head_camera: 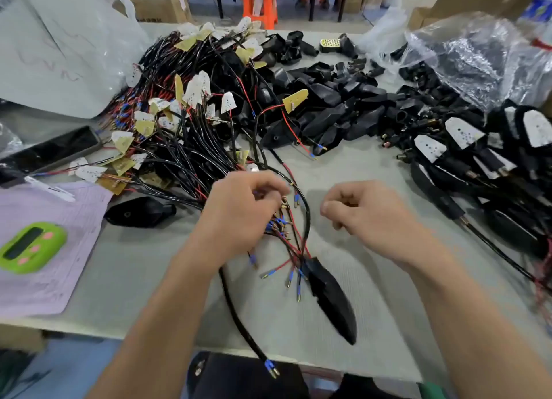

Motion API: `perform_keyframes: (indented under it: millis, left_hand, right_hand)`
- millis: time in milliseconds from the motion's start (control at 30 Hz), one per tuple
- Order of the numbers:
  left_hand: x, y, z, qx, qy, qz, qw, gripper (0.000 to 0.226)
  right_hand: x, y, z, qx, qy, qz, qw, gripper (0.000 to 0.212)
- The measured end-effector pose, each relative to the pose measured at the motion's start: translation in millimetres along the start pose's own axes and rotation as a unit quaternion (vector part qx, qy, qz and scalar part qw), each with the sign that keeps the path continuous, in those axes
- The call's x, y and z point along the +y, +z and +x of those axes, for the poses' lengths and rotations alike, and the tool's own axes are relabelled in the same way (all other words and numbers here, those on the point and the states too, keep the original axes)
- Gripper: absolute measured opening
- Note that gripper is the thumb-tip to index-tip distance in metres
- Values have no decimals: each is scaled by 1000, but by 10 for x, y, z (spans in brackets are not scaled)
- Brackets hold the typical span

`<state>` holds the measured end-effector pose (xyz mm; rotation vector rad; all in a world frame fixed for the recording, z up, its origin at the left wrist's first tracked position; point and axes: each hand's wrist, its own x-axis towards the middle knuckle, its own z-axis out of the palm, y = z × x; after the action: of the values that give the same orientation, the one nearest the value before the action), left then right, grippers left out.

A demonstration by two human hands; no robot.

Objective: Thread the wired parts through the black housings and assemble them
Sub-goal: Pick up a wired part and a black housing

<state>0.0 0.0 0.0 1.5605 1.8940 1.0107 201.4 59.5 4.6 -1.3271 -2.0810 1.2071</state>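
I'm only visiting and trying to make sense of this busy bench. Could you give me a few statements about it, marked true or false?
1. The left hand grips a bunch of wires with blue-sleeved tips. True.
2. The green gadget lies to the right of both hands. False: it lies at the left, on a purple sheet.
3. A black housing lies on the table near its front edge. True.
4. The right hand rests on that housing. False: it is apart from it, further back.
5. The spare housings are packed in a cardboard box. False: they lie in a loose heap on the table.
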Motion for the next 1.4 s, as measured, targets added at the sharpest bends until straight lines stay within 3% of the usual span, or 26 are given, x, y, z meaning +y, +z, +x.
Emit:
perform_keyframes:
  millis: [67,233,333,433,533,633,700,733,767,900,1000,1167,1233,1333,1400]
  left_hand:
    - [-12,11,133,65,-1,51,997,29]
    - [-152,195,495,75,27,207,975,50]
    - [-198,244,676,68,52,263,961,34]
    - [-182,258,793,55,55,283,956,15]
    - [-211,283,823,54,69,260,962,16]
    - [-240,290,782,68,107,202,971,14]
    - [-231,303,756,76,148,187,968,12]
    - [-224,312,749,83,167,184,965,11]
    - [-224,317,746,97,188,182,960,10]
    - [-246,327,719,138,251,146,947,17]
    - [-253,311,734,124,165,147,967,24]
    - [-229,327,791,98,45,184,977,56]
    - [-192,344,788,99,44,167,980,54]
    - [-165,338,753,140,59,98,983,48]
    - [-159,306,714,163,61,49,983,51]
  right_hand:
    - [-88,21,52,21,-2,-77,997,22]
    - [-217,72,-123,-136,24,-293,946,45]
    - [-248,51,-172,-177,33,-352,918,41]
    - [-224,-37,-33,-183,39,-340,922,25]
    - [-120,-175,247,-125,63,-352,925,17]
    - [-34,-256,537,77,69,-395,913,8]
    - [-48,-163,657,228,21,-362,904,14]
    - [-81,-60,694,263,-19,-304,915,12]
    - [-125,70,708,260,-43,-244,933,14]
    - [-99,383,726,120,-52,-95,987,23]
    - [15,193,771,114,-11,6,993,23]
    - [164,-89,710,147,61,190,969,22]
    - [157,-112,685,158,58,182,969,19]
    - [138,-48,676,187,33,70,979,21]
    - [144,-9,678,165,24,25,986,23]
